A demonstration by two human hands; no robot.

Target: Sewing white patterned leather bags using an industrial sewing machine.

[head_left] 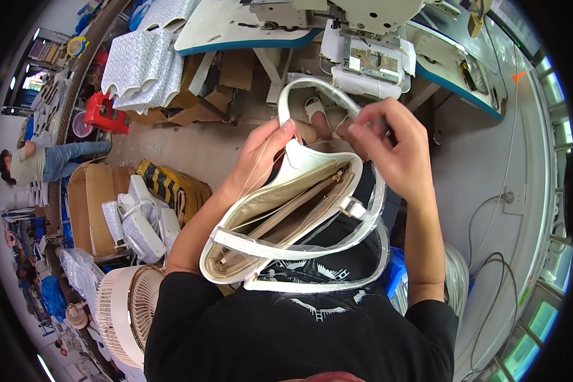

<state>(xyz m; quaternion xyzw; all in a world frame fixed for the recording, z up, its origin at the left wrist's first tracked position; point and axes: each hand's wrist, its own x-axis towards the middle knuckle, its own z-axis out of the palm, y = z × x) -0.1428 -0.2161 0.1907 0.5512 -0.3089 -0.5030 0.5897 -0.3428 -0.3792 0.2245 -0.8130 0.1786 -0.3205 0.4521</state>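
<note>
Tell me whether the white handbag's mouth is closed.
No, the mouth of the white handbag gapes open, showing the beige lining inside.

The handbag (280,219) is white outside with a plain beige lining, and its handle (284,105) is white too. Below the handbag, a black T-shirt (286,347) carries a white wing-like print (328,312). Left of the handbag come a black-and-yellow striped sack (172,181), a brown cardboard box (86,210) and, lower, a cream fan (124,312). Up and left of the handbag are white panels (140,63) with a grey diamond pattern and a bright red plastic stool (102,114). Above the handbag, a pale tabletop (226,22) has a teal-blue edge.
</note>
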